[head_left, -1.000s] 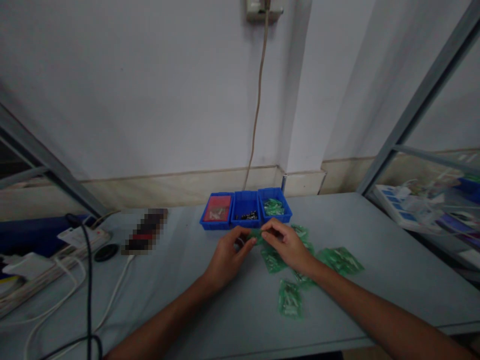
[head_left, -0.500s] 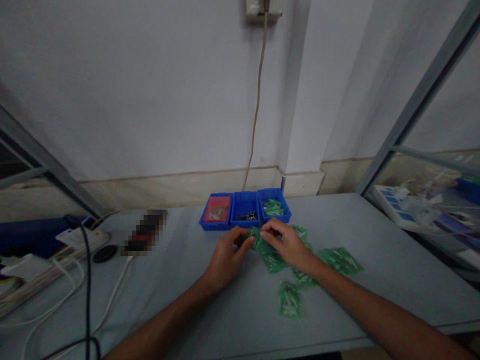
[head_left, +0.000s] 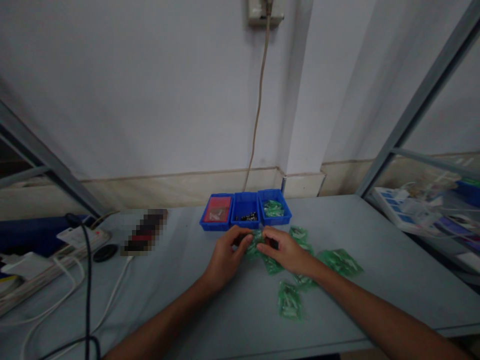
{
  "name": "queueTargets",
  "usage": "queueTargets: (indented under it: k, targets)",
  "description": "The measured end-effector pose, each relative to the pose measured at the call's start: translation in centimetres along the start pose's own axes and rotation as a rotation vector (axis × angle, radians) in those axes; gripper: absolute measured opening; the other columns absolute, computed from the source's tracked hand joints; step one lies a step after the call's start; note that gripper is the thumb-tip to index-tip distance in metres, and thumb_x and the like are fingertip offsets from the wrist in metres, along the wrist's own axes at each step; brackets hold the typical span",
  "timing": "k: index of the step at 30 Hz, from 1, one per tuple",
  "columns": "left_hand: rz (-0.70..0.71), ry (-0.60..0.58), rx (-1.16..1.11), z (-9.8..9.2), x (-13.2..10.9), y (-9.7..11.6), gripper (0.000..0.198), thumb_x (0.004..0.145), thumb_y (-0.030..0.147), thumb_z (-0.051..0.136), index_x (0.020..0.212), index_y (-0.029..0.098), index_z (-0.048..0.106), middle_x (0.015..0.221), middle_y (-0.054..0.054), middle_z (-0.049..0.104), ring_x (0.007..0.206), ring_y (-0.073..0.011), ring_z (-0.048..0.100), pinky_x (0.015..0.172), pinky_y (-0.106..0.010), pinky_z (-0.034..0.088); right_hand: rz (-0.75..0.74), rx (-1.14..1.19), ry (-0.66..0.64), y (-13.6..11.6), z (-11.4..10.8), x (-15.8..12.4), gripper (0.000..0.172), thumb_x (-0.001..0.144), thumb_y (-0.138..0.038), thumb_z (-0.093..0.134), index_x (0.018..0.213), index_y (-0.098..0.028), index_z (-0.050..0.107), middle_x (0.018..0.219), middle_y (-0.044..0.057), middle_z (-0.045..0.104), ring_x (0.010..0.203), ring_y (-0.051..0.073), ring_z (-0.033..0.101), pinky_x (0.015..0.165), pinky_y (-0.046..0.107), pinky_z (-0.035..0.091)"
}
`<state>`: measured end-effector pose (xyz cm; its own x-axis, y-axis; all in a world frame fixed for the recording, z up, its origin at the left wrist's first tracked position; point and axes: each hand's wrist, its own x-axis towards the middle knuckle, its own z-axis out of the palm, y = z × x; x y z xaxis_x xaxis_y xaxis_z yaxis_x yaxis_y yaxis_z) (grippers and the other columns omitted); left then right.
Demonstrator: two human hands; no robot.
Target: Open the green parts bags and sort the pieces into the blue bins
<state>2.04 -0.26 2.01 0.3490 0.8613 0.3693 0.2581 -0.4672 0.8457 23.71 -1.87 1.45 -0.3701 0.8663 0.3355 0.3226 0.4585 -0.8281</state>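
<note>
Head; both hands (head_left: 226,253) pinch green bag (head_left: 253,249); free end points nearward; long axis unclear

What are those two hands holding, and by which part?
A green plastic bag, pinched at opposite sides by the left hand and right hand.

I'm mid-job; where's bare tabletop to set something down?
Free: between the white cable and left hand; left of the nearest green bag; right of the rightmost green bag. Crowded: around the right hand, and far left by the power strip.
</note>
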Motion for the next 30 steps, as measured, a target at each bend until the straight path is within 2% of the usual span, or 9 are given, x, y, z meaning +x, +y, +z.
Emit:
queueTargets:
  k: [9, 14, 18, 23, 25, 27, 30]
  targets:
    - [0.003, 0.018, 0.011, 0.0, -0.1, -0.1, 0.020, 0.101, 0.035, 0.064, 0.109, 0.019, 0.075, 0.093, -0.003, 0.073, 0.082, -0.0173, 0.065, 0.076, -0.028, 0.051, 0.060, 0.016, -0.051, 0.5, -0.1, 0.0, 0.036, 0.095, -0.034, 0.072, 0.070, -0.021, 0.048, 0.073, -0.004, 0.046, 0.066, 0.014, 0.044, 0.062, 0.027, 0.033]
    - [-0.013, -0.004, 0.000, 0.0, -0.1, -0.2, 0.021, 0.101, 0.037, 0.064, 0.111, 0.020, 0.073, 0.096, -0.004, 0.073, 0.083, -0.0175, 0.064, 0.076, -0.029, 0.050, 0.071, 0.012, -0.063, 0.3, 0.2, -0.2, 0.029, 0.096, -0.030, 0.070, 0.073, -0.021, 0.053, 0.072, -0.004, 0.047, 0.066, 0.014, 0.044, 0.062, 0.027, 0.034]
    - [-0.082, -0.067, -0.117, 0.3, -0.2, -0.4, 0.032, 0.101, 0.041, 0.064, 0.124, 0.019, 0.063, 0.096, -0.004, 0.070, 0.080, -0.0169, 0.063, 0.071, -0.028, 0.049, 0.062, 0.031, -0.033, 0.2, 0.3, -0.2, 0.018, 0.098, -0.030, 0.066, 0.084, -0.021, 0.064, 0.076, -0.003, 0.053, 0.071, 0.015, 0.048, 0.065, 0.027, 0.039]
    - [-0.136, -0.163, -0.266, 0.7, -0.2, -0.8, 0.051, 0.101, 0.047, 0.064, 0.141, 0.020, 0.046, 0.092, -0.001, 0.062, 0.074, -0.0151, 0.060, 0.066, -0.027, 0.049, 0.049, 0.058, 0.087, 0.9, 0.4, 0.0, 0.014, 0.099, -0.033, 0.065, 0.095, -0.020, 0.068, 0.084, 0.000, 0.061, 0.077, 0.018, 0.052, 0.071, 0.028, 0.043]
    - [-0.156, -0.197, -0.268, 0.8, -0.2, -0.9, 0.044, 0.103, 0.049, 0.060, 0.133, 0.018, 0.050, 0.095, -0.002, 0.063, 0.075, -0.0153, 0.061, 0.069, -0.028, 0.051, 0.045, 0.067, 0.113, 1.1, 0.4, 0.1, 0.012, 0.099, -0.032, 0.064, 0.097, -0.020, 0.067, 0.085, 0.000, 0.061, 0.077, 0.017, 0.052, 0.072, 0.029, 0.043]
    - [-0.158, -0.213, -0.234, 0.7, -0.1, -1.1, 0.035, 0.104, 0.050, 0.057, 0.117, 0.017, 0.058, 0.090, -0.002, 0.062, 0.075, -0.0151, 0.060, 0.070, -0.028, 0.050, 0.040, 0.059, 0.110, 1.1, 0.3, 0.1, 0.013, 0.099, -0.032, 0.064, 0.095, -0.020, 0.067, 0.085, 0.000, 0.060, 0.077, 0.017, 0.052, 0.073, 0.030, 0.042]
    - [-0.140, -0.200, -0.196, 0.5, -0.1, -1.1, 0.031, 0.103, 0.049, 0.059, 0.103, 0.018, 0.061, 0.084, 0.000, 0.059, 0.074, -0.0148, 0.056, 0.069, -0.027, 0.047, 0.030, 0.017, 0.092, 0.9, 0.2, 0.1, 0.017, 0.099, -0.035, 0.066, 0.091, -0.020, 0.068, 0.083, 0.000, 0.057, 0.077, 0.018, 0.052, 0.072, 0.030, 0.042]
